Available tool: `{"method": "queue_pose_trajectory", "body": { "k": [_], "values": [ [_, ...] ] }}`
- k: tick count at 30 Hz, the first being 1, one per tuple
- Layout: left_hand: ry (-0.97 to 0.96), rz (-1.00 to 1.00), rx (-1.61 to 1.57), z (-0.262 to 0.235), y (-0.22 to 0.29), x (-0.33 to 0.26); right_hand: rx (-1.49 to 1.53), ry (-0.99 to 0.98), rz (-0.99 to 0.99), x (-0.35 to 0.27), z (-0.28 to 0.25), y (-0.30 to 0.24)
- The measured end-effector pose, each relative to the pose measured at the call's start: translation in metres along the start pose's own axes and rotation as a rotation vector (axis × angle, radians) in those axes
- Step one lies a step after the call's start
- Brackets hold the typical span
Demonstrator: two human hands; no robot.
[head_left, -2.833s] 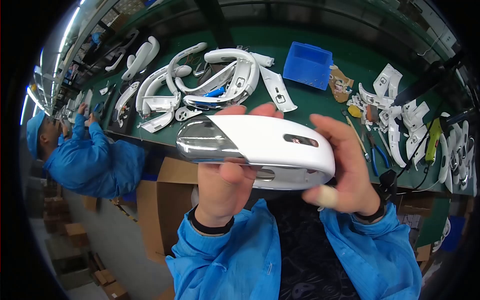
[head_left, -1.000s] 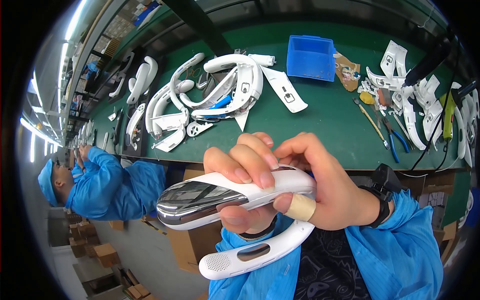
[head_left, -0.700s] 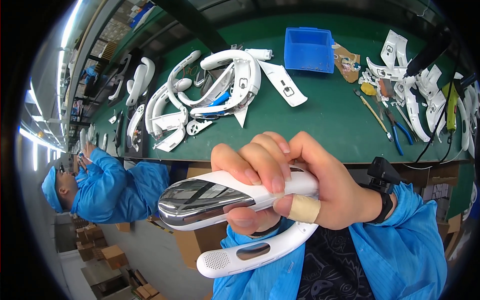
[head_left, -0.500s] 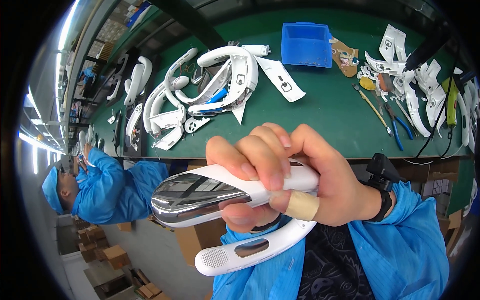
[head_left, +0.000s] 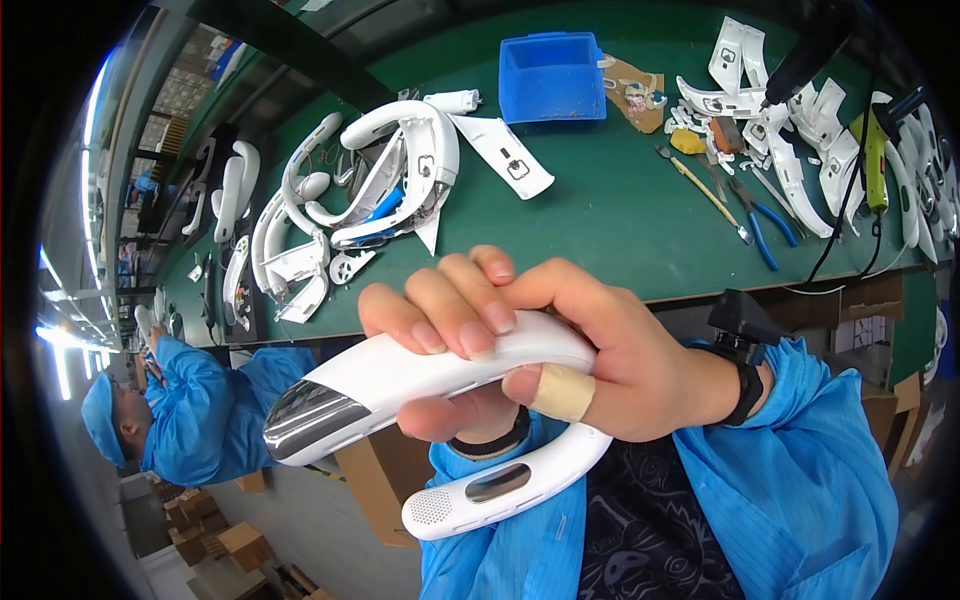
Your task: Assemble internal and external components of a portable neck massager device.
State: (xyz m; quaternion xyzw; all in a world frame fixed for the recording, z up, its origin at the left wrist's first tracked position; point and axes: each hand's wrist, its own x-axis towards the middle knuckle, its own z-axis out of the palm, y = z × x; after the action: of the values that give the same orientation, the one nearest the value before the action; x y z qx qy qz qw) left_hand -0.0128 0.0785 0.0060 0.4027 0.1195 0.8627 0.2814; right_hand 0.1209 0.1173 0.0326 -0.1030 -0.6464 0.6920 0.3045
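I hold a white U-shaped neckband device close to my chest, below the bench edge. Its upper arm ends in a shiny silver cap pointing left. The lower arm has a dotted grille and a dark oval window. My right hand wraps over the upper arm, fingers curled on top and a bandaged thumb pressed underneath. My left hand grips it from below and is mostly hidden behind the device and my right hand.
A green workbench holds a heap of white neckband shells, a blue bin, blue-handled pliers and more white parts at the right. A person in blue coat and cap works at lower left, near cardboard boxes.
The device has come down from over the bench toward my chest and turned, silver end now pointing left. My right hand has wrapped over it. Over the last second it barely moves.
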Motion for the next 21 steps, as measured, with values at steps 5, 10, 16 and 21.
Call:
{"method": "queue_pose_trajectory", "body": {
  "k": [5,10,16,21],
  "values": [
    [-0.004,0.063,0.170,0.001,0.008,0.001,-0.647,0.172,-0.392,0.005,-0.009,-0.005],
    [0.044,0.138,0.266,0.013,0.002,-0.002,-0.895,0.250,-0.655,0.002,-0.007,0.005],
    [0.219,0.185,0.353,0.022,-0.002,-0.004,-0.902,0.214,-0.700,0.009,-0.007,0.008],
    [0.151,0.182,0.319,0.020,0.004,0.003,-0.752,0.218,-0.633,0.009,-0.006,0.003]
  ]
}}
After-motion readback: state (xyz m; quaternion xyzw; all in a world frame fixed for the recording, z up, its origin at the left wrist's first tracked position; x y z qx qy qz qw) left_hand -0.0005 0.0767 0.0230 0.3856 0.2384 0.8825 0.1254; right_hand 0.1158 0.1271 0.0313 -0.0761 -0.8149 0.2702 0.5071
